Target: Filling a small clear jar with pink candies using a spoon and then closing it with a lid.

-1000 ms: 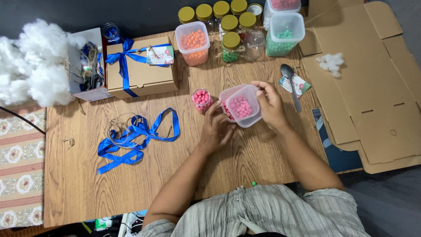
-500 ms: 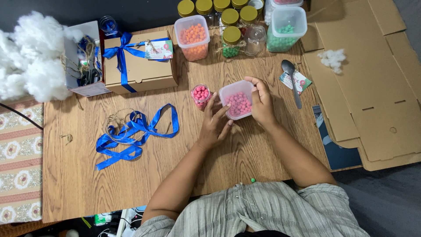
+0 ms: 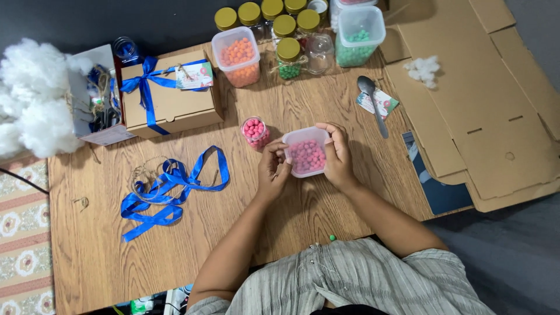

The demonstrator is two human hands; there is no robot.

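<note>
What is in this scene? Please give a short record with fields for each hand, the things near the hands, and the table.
left hand: left hand touches the left edge of the plastic tub
right hand: right hand grips the right side of the plastic tub
tub contents: pink beads
nearest thing: small jar of pink beads, upright, just left of the tub, apart from it
other things: blue ribbon lying loose; spoon; tied cardboard box
surface: wooden table

Six gold-lidded jars (image 3: pixel 286 26), three bead tubs (image 3: pixel 236 55), one spoon (image 3: pixel 371 100).
</note>
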